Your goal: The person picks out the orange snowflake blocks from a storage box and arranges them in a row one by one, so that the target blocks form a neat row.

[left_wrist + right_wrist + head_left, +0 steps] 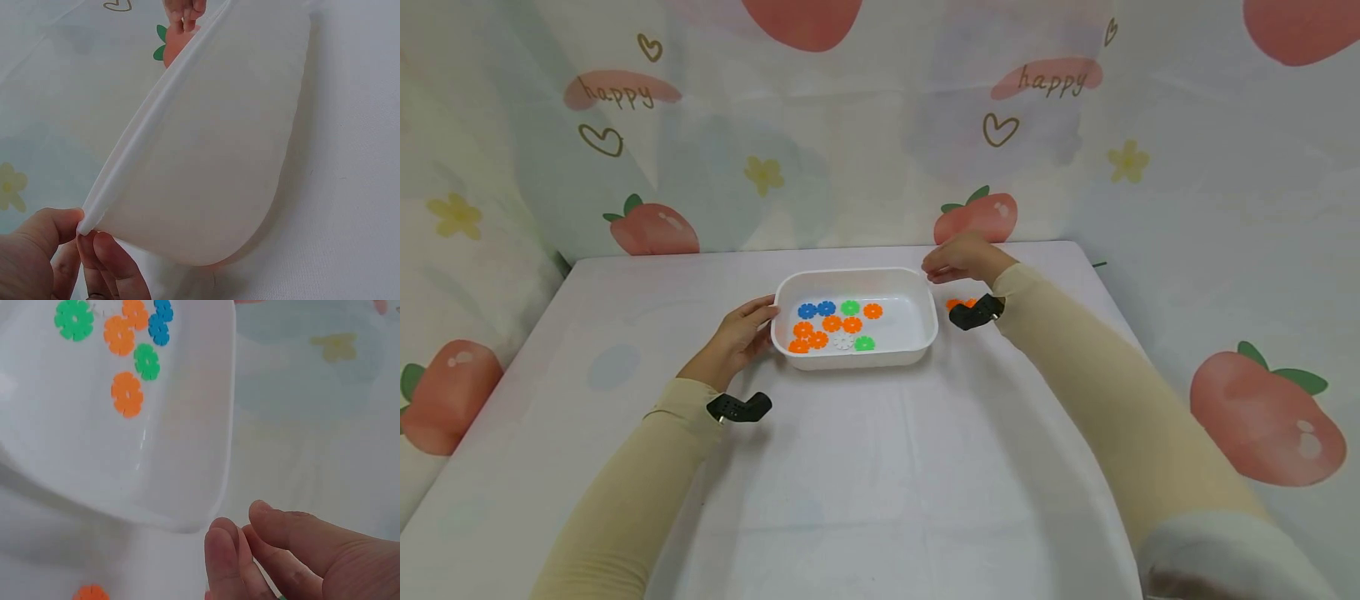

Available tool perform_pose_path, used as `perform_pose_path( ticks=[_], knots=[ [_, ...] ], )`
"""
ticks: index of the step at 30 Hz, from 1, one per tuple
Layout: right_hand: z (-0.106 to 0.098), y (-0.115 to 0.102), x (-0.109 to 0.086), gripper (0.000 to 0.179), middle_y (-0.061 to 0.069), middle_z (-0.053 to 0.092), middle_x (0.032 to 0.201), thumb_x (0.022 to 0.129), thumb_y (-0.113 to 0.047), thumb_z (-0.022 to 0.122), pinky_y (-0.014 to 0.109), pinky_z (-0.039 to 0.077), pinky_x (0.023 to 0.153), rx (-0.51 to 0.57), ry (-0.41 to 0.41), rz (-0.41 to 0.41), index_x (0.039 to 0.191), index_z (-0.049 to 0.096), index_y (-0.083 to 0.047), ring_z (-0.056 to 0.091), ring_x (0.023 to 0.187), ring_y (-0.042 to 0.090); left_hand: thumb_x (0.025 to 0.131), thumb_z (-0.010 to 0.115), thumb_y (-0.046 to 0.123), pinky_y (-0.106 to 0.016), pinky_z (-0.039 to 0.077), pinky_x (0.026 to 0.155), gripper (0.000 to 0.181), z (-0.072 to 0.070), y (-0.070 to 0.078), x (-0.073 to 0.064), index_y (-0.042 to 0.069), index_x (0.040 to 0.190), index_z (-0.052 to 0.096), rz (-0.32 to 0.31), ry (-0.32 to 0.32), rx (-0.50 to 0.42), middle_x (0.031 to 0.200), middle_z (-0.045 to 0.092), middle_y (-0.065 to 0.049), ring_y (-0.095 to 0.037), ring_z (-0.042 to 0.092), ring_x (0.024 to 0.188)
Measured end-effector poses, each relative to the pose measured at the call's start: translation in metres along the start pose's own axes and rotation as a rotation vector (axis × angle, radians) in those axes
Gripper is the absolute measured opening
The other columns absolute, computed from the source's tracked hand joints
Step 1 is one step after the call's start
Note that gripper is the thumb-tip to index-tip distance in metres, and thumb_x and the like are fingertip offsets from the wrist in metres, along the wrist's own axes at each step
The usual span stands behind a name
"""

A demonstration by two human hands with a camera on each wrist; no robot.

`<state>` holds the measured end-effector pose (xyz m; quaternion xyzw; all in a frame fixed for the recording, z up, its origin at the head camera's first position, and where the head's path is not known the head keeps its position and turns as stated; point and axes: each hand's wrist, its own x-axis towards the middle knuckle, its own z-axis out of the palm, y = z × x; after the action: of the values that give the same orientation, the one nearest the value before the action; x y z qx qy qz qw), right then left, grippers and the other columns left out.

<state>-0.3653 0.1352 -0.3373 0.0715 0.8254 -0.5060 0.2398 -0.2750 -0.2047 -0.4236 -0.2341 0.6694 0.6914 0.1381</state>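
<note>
1. Head: I see the tub [880, 360] in the far part of the surface [850, 467], open top facing up, long axis running left to right. Discs [852, 325] lie inside, mostly left; orange discs [955, 305] lie on the surface just right of it. The left hand [735, 337] is at its left end, the right hand [966, 257] by its far right corner.
2. Left wrist: thumb and fingers [119, 265] pinch the rim. I judge the tub light, fairly stiff and smooth; the rim at each short end looks the best hold.
3. Right wrist: the fingers are parted and loosely bent, gripping nothing I can see; I cannot tell whether they touch the rim.
</note>
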Motion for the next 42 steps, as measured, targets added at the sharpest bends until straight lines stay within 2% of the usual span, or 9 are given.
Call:
perform_pose_path(
  ticks=[7,14,18,22,29,36,42],
  knots=[
    [0.025,-0.009,-0.001,0.035,0.020,0.066,0.114,0.094,-0.007,0.065,0.036,0.052,0.093,-0.016,-0.044,-0.017,0.124,0.061,0.009,0.068,0.095,0.027,0.098,0.060,0.027,-0.017,0.046,0.072,0.049,-0.002,-0.001,0.000,0.024,0.146,0.049,0.002,-0.006,0.000,0.141,0.048,-0.002,-0.013,0.049,0.095],
    [0.043,-0.007,0.000,0.035,0.024,0.063,0.124,0.091,-0.005,0.068,0.037,0.053,0.093,-0.027,-0.076,-0.052,0.122,0.063,0.010,0.068,0.096,0.027,0.098,0.061,0.027,-0.016,0.046,0.069,0.049,-0.002,-0.001,0.001,0.025,0.146,0.049,-0.005,-0.008,-0.011,0.140,0.048,-0.001,-0.013,0.049,0.095],
    [0.053,-0.005,0.003,0.033,0.021,0.068,0.117,0.090,-0.004,0.070,0.038,0.053,0.093,-0.039,-0.061,-0.056,0.119,0.065,0.009,0.068,0.097,0.029,0.098,0.061,0.027,-0.015,0.046,0.068,0.049,-0.003,-0.002,0.003,0.025,0.145,0.050,-0.009,-0.004,-0.017,0.138,0.049,-0.001,-0.013,0.049,0.093],
    [0.064,-0.005,0.008,0.031,0.015,0.071,0.104,0.088,-0.004,0.071,0.036,0.054,0.091,-0.058,-0.038,-0.028,0.117,0.067,0.009,0.068,0.089,0.026,0.098,0.061,0.027,-0.015,0.046,0.066,0.049,-0.004,-0.003,0.003,0.025,0.145,0.050,-0.009,-0.005,-0.023,0.138,0.049,-0.001,-0.014,0.049,0.093],
    [0.074,-0.006,0.015,0.034,0.013,0.066,0.107,0.086,-0.007,0.075,0.032,0.054,0.090,-0.151,-0.048,0.016,0.117,0.067,0.005,0.066,0.087,0.022,0.098,0.061,0.027,-0.016,0.045,0.066,0.049,-0.005,-0.002,0.003,0.024,0.145,0.049,-0.001,-0.012,-0.026,0.141,0.047,-0.002,-0.014,0.048,0.095],
    [0.081,-0.001,0.028,0.032,0.008,0.067,0.093,0.082,-0.006,0.079,0.030,0.055,0.086,-0.249,-0.023,-0.016,0.111,0.070,0.005,0.067,0.080,0.019,0.098,0.061,0.025,-0.016,0.045,0.066,0.049,-0.003,-0.001,0.002,0.023,0.146,0.049,0.007,-0.017,-0.036,0.145,0.045,-0.002,-0.014,0.048,0.096],
    [0.087,0.002,0.035,0.034,0.012,0.069,0.103,0.080,-0.008,0.081,0.028,0.056,0.083,-0.371,0.007,-0.037,0.111,0.071,0.001,0.066,0.078,0.017,0.098,0.061,0.026,-0.018,0.045,0.068,0.048,-0.002,0.000,0.002,0.024,0.145,0.049,0.006,-0.020,-0.026,0.142,0.047,-0.002,-0.015,0.048,0.095]
  ],
)
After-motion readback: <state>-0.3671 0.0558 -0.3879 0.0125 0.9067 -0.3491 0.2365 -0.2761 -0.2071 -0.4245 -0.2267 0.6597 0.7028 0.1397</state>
